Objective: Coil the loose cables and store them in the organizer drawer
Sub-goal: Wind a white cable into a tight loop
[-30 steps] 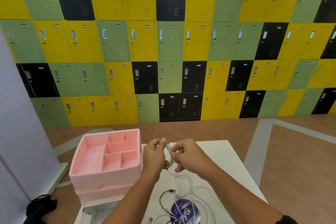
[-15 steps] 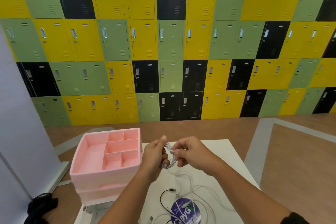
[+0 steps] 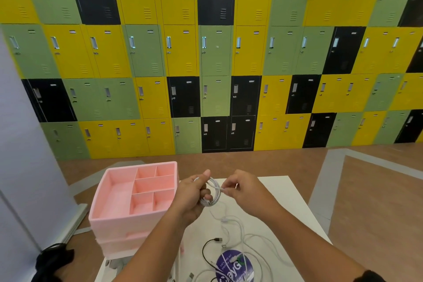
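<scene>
pink organizer point(image 3: 107, 218): moulded of matte plastic, boxy with rounded corners; open top tray split by thin walls into one long bay and five smaller rectangular ones; lower tiers stacked beneath, front blurred.
white table point(image 3: 286, 194): smooth, flat and square-edged; bore the pink organizer at its left side.
left hand point(image 3: 194, 192): gripped the white cable coil, fingers curled through the loops, thumb raised; held just right of the organizer, level with its top tray.
white cable coil point(image 3: 214, 192): thin, glossy, round cord wound into a few small loops; hung in the air just right of the organizer, touching neither it nor the table.
right hand point(image 3: 248, 190): pinched the cord's running strand between thumb and fingertips right beside the coil, other fingers bent; further right of the organizer.
loose white cables point(image 3: 226, 220): slack tangled curves lying on the table, right of and nearer than the organizer.
black cable point(image 3: 203, 253): thin arc with a metal plug, beside the white tangle.
purple round sticker point(image 3: 235, 263): flat disc under the cables.
lockers point(image 3: 215, 52): vented metal doors in yellow, green and black, well behind the organizer.
</scene>
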Tool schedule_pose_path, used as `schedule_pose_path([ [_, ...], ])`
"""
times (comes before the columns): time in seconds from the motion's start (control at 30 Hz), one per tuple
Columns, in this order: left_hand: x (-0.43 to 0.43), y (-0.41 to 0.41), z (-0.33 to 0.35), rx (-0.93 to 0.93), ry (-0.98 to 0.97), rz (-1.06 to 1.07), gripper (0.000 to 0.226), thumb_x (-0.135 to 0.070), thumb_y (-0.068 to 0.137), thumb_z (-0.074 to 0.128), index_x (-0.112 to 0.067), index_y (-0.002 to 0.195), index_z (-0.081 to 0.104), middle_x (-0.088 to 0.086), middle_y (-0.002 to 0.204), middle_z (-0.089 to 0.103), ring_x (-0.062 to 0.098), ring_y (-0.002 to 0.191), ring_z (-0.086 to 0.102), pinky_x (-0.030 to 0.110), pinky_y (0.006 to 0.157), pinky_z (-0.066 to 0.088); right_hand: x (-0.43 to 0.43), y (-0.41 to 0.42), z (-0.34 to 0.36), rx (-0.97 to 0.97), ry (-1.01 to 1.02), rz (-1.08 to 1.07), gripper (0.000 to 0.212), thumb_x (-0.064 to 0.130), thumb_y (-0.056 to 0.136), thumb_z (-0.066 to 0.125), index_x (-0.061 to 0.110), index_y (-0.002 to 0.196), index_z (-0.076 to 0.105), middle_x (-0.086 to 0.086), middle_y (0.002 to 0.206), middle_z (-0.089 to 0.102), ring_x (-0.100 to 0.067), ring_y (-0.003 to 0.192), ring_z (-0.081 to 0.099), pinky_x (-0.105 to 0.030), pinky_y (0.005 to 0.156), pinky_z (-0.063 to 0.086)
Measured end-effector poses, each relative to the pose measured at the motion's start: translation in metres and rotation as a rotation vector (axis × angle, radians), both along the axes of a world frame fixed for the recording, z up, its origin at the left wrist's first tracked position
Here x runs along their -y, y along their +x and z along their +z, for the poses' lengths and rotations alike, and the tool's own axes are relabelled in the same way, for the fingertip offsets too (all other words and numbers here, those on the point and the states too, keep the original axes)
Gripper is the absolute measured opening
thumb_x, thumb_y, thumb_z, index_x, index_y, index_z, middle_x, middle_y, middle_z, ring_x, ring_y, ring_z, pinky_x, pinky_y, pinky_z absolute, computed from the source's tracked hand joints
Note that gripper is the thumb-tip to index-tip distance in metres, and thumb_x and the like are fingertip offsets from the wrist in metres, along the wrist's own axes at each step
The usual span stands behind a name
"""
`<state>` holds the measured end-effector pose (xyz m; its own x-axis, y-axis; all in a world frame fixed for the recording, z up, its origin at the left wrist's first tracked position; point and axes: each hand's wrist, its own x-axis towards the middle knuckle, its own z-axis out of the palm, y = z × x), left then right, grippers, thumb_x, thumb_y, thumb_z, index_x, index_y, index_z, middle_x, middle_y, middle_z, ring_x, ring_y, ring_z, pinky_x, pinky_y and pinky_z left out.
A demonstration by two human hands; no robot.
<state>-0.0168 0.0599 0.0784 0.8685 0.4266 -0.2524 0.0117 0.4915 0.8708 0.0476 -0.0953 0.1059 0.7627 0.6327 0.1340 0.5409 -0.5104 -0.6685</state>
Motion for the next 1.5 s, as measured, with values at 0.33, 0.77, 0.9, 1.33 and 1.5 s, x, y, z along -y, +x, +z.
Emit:
schedule_pose_path([
  [0.33, 0.014, -0.002, 0.011, 0.188, -0.218, -0.104, 0.023, -0.022, 0.099, 0.057, -0.003, 0.088, 0.060, 0.002, 0.054, 0.044, 0.006, 0.042, 0.036, 0.016, 0.039, 0.039, -0.008, -0.006, -0.003, -0.302, 0.575, -0.081, 0.015, 0.004, 0.097, 0.060, 0.011, 0.095, 0.074, -0.004, 0.082, 0.076, -0.020, 0.073, 0.073, -0.028, 0.065, 0.061],
  [0.77, 0.024, 0.006, 0.002, 0.170, 0.215, 0.037, 0.022, -0.030, 0.094, 0.066, -0.010, 0.084, 0.065, 0.008, 0.062, 0.043, 0.013, 0.053, 0.038, 0.027, 0.051, 0.036, 0.004, -0.001, -0.002, -0.844, 0.573, -0.018, 0.022, -0.004, 0.096, 0.051, 0.004, 0.098, 0.070, -0.018, 0.095, 0.076, -0.030, 0.083, 0.071, -0.041, 0.076, 0.057],
  [0.9, 0.027, 0.009, -0.004, 0.106, 0.312, 0.140, 0.028, -0.032, 0.092, 0.069, -0.006, 0.086, 0.064, 0.007, 0.062, 0.055, 0.017, 0.055, 0.049, 0.032, 0.055, 0.044, 0.003, -0.005, -0.002, -0.815, 0.490, -0.003, 0.019, 0.012, 0.095, 0.056, 0.001, 0.101, 0.070, -0.016, 0.090, 0.075, -0.027, 0.081, 0.071, -0.039, 0.071, 0.057],
  [1.33, 0.020, 0.008, -0.007, 0.084, 0.534, 0.195, 0.029, -0.032, 0.095, 0.066, -0.005, 0.084, 0.065, 0.000, 0.058, 0.053, 0.009, 0.050, 0.046, 0.021, 0.047, 0.041, -0.009, -0.001, 0.001, -0.401, 0.156, 0.025, 0.010, 0.015, 0.095, 0.063, 0.020, 0.104, 0.064, -0.010, 0.089, 0.073, -0.015, 0.075, 0.065, -0.028, 0.063, 0.052],
  [1.5, 0.014, 0.008, -0.008, 0.075, 0.596, 0.140, 0.028, -0.033, 0.095, 0.066, -0.012, 0.076, 0.060, 0.002, 0.061, 0.053, 0.009, 0.049, 0.045, 0.022, 0.047, 0.040, -0.007, 0.000, 0.002, -0.267, 0.094, 0.041, 0.019, 0.013, 0.089, 0.069, 0.024, 0.103, 0.067, -0.007, 0.090, 0.070, -0.015, 0.073, 0.064, -0.030, 0.063, 0.055],
])
